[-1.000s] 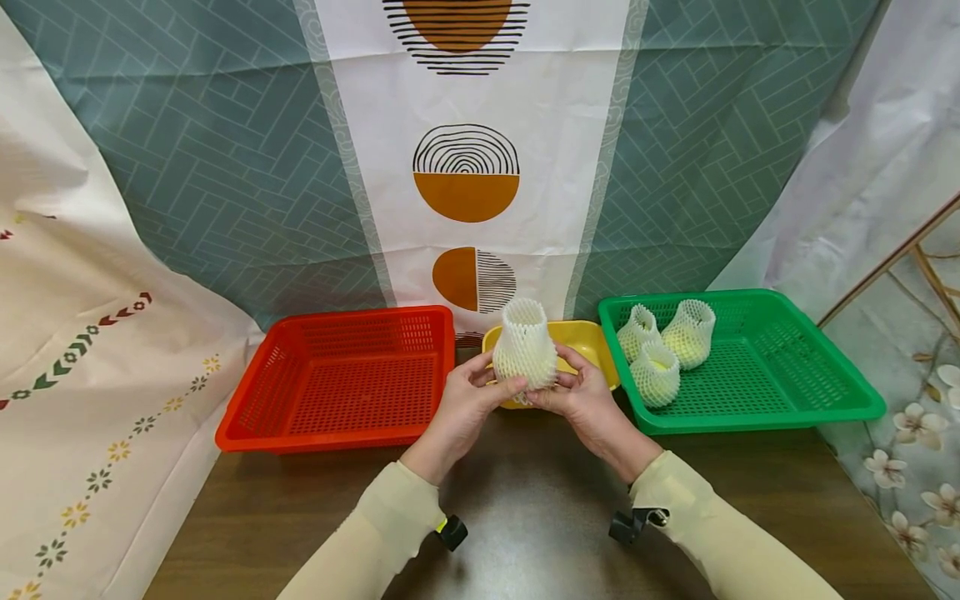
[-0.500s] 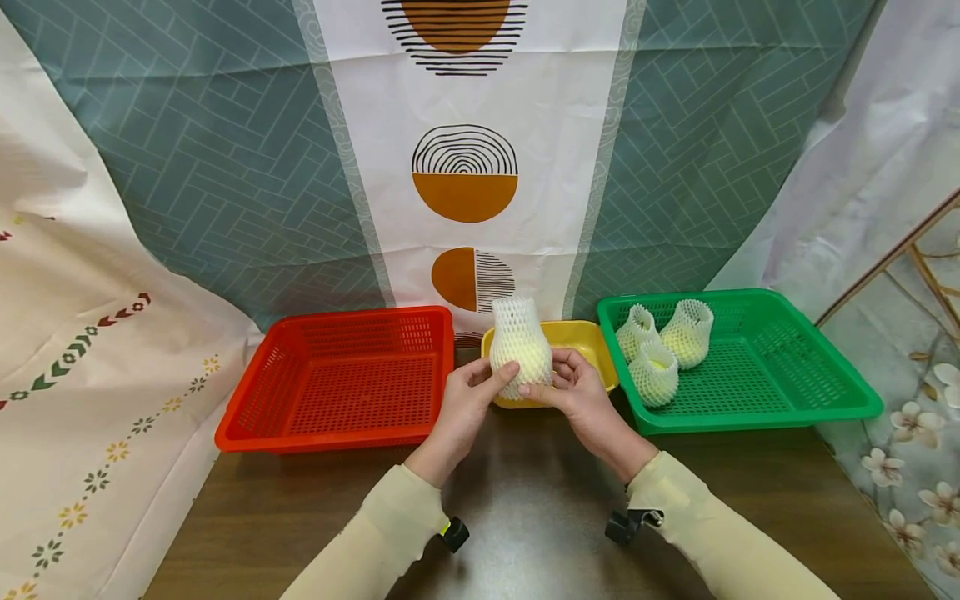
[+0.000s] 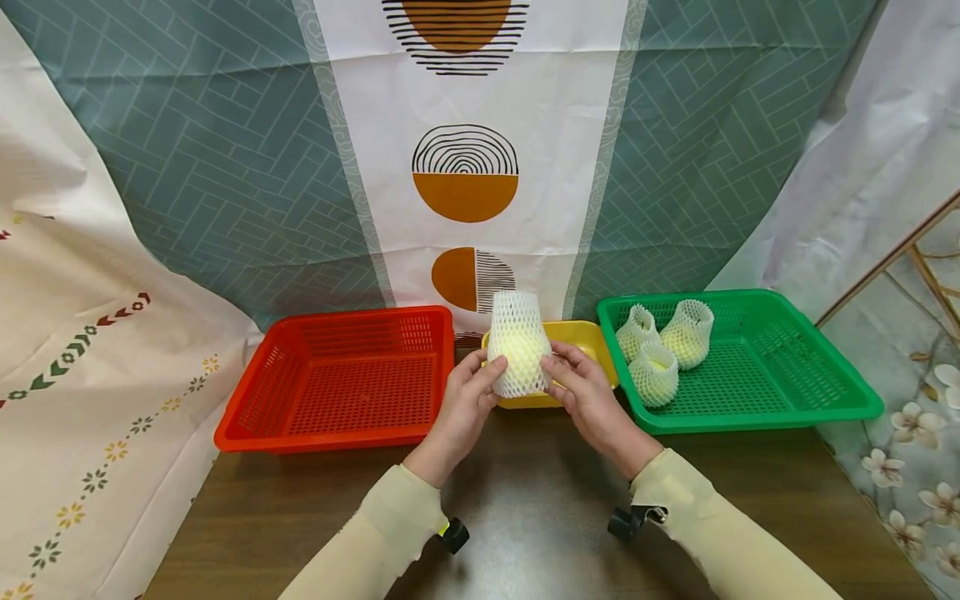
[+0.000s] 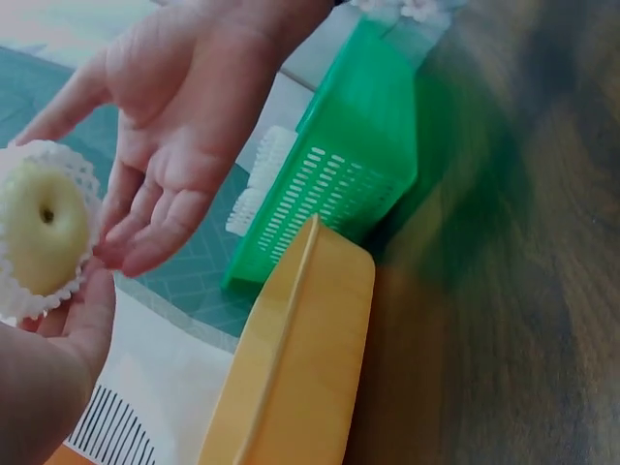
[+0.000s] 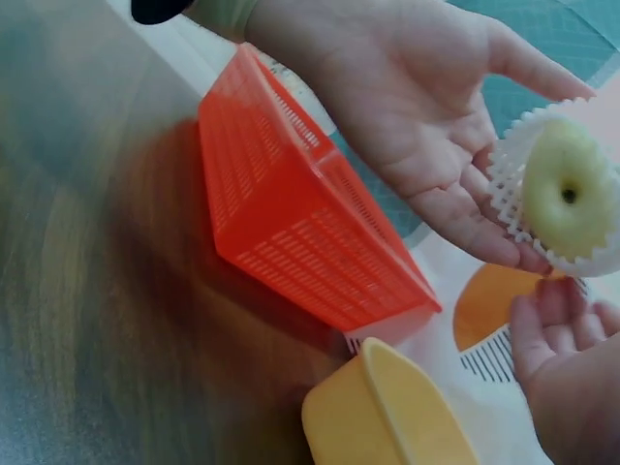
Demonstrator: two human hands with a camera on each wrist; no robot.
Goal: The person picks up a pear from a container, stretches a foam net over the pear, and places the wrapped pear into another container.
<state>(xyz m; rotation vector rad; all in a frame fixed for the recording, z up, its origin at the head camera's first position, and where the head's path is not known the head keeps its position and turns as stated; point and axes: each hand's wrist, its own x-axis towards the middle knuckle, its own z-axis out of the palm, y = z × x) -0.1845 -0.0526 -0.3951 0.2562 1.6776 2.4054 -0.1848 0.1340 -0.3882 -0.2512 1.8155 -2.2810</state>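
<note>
Both hands hold a pale yellow-green fruit (image 4: pixel 46 228) inside a white foam net sleeve (image 3: pixel 517 312), upright over the yellow basket. In the head view my left hand (image 3: pixel 463 404) grips the sleeve's left side, thumb in front. My right hand (image 3: pixel 588 400) pinches its right side, the thumb at the front and fingers behind. The right wrist view shows the fruit's underside, with a small dark hollow, framed by the sleeve's scalloped lower edge. The sleeve's top rises well above the fruit.
A yellow basket (image 3: pixel 592 337) stands behind the hands. On the left is a red basket (image 3: pixel 333 437); on the right, a green basket (image 3: pixel 795 417) holds three fruits in foam net sleeves (image 3: pixel 656 379). All stand on a dark wooden table (image 3: pixel 525 533) before a hanging cloth.
The foam sleeve has straightened and now reaches lower around the fruit. Both hands have shifted their fingers on it, the right thumb moving up the side. The baskets have not moved.
</note>
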